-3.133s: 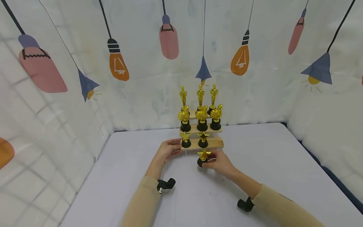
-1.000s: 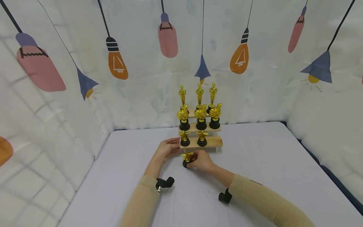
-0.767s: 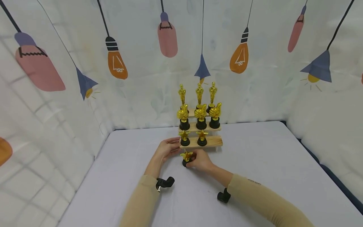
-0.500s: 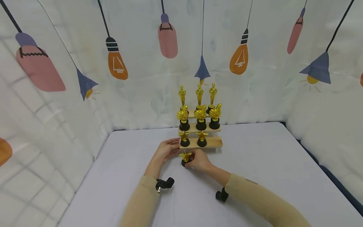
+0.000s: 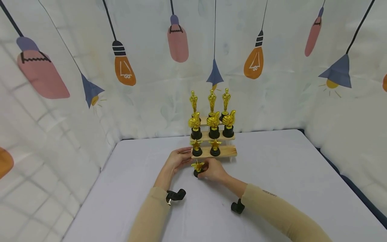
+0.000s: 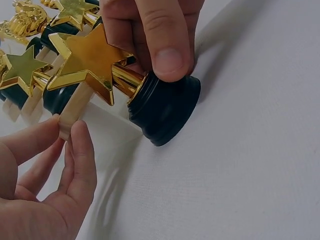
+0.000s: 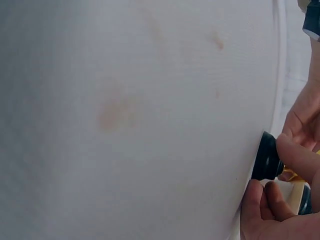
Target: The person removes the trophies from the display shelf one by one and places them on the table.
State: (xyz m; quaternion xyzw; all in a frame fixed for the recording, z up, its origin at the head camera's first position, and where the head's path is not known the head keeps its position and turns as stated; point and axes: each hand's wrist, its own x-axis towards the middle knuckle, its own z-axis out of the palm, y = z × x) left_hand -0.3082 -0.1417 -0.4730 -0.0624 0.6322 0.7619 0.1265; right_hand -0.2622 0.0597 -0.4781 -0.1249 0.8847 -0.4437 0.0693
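white cloth walls [image 5: 148,111] printed with hanging lamps and bulbs stand behind and beside a white-covered counter [image 5: 272,164], as we observe from the head view. near the back wall we record a wooden stand [image 5: 229,151] of three steps. its top step bears three gold figure trophies [image 5: 212,100], its middle step three gold thumb trophies [image 5: 213,121], and its lowest step two gold star trophies [image 5: 215,146], one at the left and one about the middle. we find the left hand [image 5: 177,160] at the left end of the lowest step. the right hand [image 5: 214,170] holds another trophy, the separate star [image 5: 198,167], just in front of that step. both arms wear beige sleeves [image 5: 151,213].

from the left wrist view, we note the left fingers [image 6: 83,155] pinching the end of the step, while the right thumb lies against the black base of the separate star.

from the right wrist view, we see that base between the right thumb and fingers [image 7: 254,200]; we cannot tell whether it bears on the counter.
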